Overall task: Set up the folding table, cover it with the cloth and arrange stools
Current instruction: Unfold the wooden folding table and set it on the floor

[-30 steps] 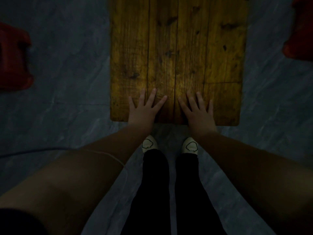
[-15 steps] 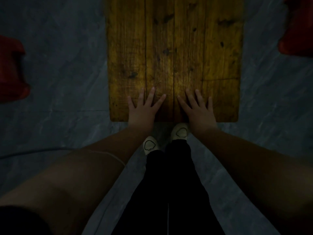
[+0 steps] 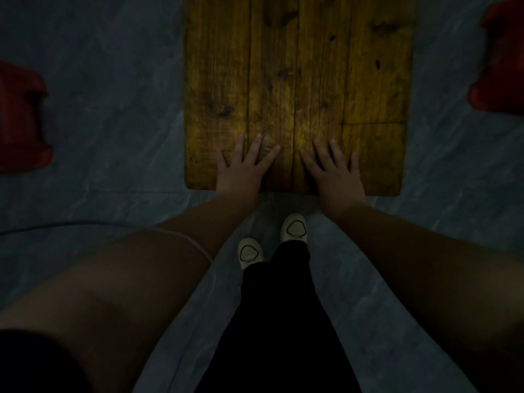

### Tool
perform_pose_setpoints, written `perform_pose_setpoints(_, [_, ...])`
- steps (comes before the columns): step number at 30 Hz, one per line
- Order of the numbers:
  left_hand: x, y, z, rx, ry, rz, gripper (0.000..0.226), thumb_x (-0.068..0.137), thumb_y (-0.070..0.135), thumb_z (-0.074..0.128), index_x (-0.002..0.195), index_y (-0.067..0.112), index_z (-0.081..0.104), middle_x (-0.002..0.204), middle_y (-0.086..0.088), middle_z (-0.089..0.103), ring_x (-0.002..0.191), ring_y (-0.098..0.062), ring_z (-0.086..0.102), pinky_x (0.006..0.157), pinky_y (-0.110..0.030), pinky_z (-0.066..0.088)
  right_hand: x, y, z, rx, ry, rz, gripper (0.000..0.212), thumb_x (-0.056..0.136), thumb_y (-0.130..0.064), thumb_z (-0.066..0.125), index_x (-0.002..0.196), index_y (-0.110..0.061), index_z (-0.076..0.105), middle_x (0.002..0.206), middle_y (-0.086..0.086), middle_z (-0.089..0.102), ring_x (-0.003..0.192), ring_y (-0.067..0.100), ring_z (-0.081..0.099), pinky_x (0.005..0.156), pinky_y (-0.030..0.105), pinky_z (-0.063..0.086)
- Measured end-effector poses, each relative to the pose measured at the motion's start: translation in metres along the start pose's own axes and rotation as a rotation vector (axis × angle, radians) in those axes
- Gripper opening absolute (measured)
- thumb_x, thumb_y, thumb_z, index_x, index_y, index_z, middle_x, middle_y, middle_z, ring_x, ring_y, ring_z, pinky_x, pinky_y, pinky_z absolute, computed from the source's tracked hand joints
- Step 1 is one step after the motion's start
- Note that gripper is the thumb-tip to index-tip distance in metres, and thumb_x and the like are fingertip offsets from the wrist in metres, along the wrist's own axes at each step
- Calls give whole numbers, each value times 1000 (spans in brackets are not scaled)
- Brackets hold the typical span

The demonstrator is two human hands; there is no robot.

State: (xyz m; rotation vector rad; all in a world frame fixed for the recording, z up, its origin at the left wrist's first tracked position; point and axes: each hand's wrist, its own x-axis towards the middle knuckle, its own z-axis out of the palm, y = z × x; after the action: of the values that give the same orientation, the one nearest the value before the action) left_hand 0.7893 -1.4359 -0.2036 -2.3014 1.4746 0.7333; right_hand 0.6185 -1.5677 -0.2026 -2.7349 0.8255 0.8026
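The wooden folding table [image 3: 297, 66] stands in front of me, its bare plank top seen from above in dim light. My left hand [image 3: 241, 168] lies flat on the top near the front edge, fingers spread. My right hand [image 3: 334, 174] lies flat beside it, a little to the right, fingers straight. One red stool [image 3: 19, 120] stands on the floor at the left, apart from the table. Another red stool [image 3: 499, 63] shows at the right edge. No cloth is in view.
The floor [image 3: 113, 80] is grey marbled tile on both sides of the table. My feet in pale shoes [image 3: 293, 229] stand just before the table's front edge. A thin cable [image 3: 71, 224] runs across the floor at the left.
Both hands stay flat on the table top. My feet have shifted: the right foot stepped forward toward the table, and the left foot now stands further back.
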Motion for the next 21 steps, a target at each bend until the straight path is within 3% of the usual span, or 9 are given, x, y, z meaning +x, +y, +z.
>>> perform_pose_setpoints(21, [69,-15,-36,-7,71,-3,106,89,37,67,150,48,-19,166,-1,-14,151,-36,-8,112,-72,11,66,32,-38,-24,62,-26,104,86,-25,70,158,-35,-5,167,3,-8,153,32,-6,117,67,12])
